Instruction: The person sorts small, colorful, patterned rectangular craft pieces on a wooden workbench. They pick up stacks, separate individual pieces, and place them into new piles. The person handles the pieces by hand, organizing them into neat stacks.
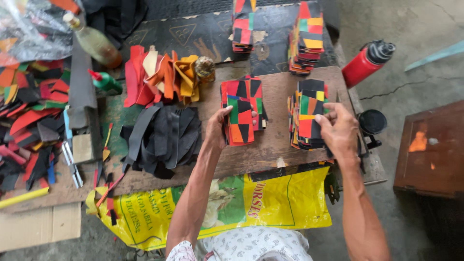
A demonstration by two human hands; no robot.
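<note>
At the far left, a heap of loose red, black, orange and green cut scraps (29,111) covers that end of the wooden board surface (270,150). Behind it lies a clear glass bottle of yellowish liquid (94,42), and just right of that a small green squeeze bottle with a red nozzle (105,81). Next comes a row of red, orange and yellow folded strips (159,77), with a pile of black strips (162,135) directly in front of it.

My left hand (216,126) grips the left edge of a stack of flat patchwork panels in red, black, green and orange (241,113); the thumb lies on top and the fingers curl around the side. The stack rests on the surface near its middle.

My right hand (338,128) is closed on the right edge of a second, taller stack of similar multicoloured panels (307,113), which stands on the surface near its right end. Two further panel stacks (304,36) sit behind, on a dark mat (well apart from both hands).

A yellow printed plastic sack (270,203) hangs over the near edge. At the far right, a red bottle with a black cap (367,63) lies beside the surface.
</note>
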